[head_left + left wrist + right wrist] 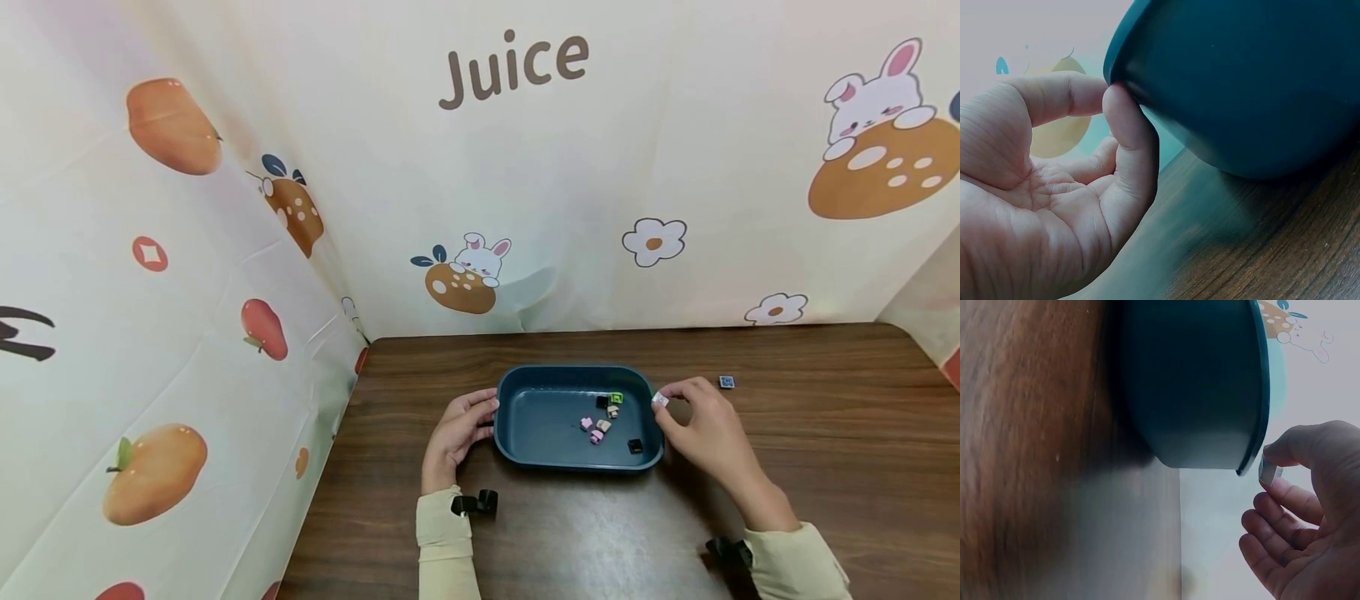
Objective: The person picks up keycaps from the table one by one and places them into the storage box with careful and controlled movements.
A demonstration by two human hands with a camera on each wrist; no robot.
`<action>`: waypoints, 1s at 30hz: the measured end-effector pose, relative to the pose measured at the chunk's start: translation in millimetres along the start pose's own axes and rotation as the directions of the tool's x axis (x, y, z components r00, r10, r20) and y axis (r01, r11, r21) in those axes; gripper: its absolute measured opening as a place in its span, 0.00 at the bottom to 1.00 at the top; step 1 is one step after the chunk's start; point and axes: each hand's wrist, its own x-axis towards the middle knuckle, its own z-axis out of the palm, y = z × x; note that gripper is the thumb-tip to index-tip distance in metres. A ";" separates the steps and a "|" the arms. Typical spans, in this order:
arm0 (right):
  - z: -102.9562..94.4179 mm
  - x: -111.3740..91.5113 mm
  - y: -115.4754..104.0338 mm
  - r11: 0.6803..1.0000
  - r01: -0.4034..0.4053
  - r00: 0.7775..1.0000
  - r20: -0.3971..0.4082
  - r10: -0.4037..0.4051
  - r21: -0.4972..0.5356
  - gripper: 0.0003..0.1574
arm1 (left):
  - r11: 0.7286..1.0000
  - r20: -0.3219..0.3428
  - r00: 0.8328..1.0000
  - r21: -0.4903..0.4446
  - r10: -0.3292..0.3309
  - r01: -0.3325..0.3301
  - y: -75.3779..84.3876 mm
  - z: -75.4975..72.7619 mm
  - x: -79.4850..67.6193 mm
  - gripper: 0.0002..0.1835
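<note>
A dark blue-green rectangular tray (536, 454) sits on the table with several tiny building blocks in it: pink blocks (596, 437), beige ones, a lime green block (616, 397) and black blocks (635, 446). At the tray's left end, my left hand (459, 429) holds the rim; in the left wrist view its curled fingers (1130, 119) meet at the tray's edge. My right hand (705, 425) pinches a small white block (660, 400) between thumb and forefinger, just at the tray's right rim. The right wrist view shows this block (1267, 471) from the side, near the rim.
A small blue block (727, 382) lies on the brown wooden table (585, 533), behind and to the right of the tray. A printed curtain (555, 183) with fruit and rabbits hangs behind and at the left. Black straps with cameras (476, 503) are on both wrists.
</note>
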 end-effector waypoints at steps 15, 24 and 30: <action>6.8 -0.2 -9.9 0.999 0.028 1.000 -0.007 -0.028 0.017 0.10 | 1.000 0.004 1.000 -0.004 0.009 -0.009 -0.3 -0.2 -0.5 0.23; 7.2 0.0 -11.4 1.000 0.012 1.000 0.010 -0.013 0.020 0.10 | 1.000 0.003 1.000 -0.006 -0.002 0.002 -0.1 0.3 0.7 0.24; 7.7 0.8 -14.2 1.000 0.006 1.000 0.020 -0.007 0.022 0.09 | 1.000 -0.003 1.000 -0.006 -0.004 0.004 0.0 0.5 -0.6 0.24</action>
